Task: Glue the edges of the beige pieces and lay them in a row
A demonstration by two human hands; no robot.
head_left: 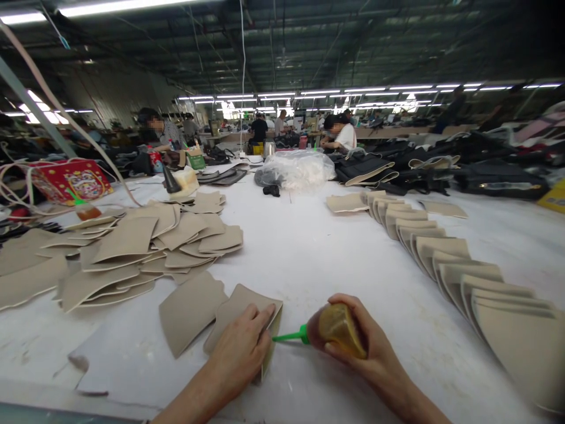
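Observation:
My left hand point(241, 341) presses on a beige padded panel point(236, 303), its fingers bent near the panel's right edge. Along that edge a narrow olive-coloured strip shows. My right hand point(375, 344) is wrapped round a squeeze bottle point(338, 330) of amber liquid, tipped on its side. Its thin green nozzle point(286, 337) points left, and the tip is at the panel's edge beside my left thumb. I cannot tell whether liquid is coming out. Another beige panel point(192, 309) lies just to the left, partly under the first.
A loose heap of beige panels point(128, 238) spreads on the left. Overlapping panels point(454, 259) run in a curved row on the right. A second green-tipped bottle point(86, 209), a black cone point(170, 179), a clear plastic bag point(300, 168) and dark bags point(498, 176) stand further back. People work beyond.

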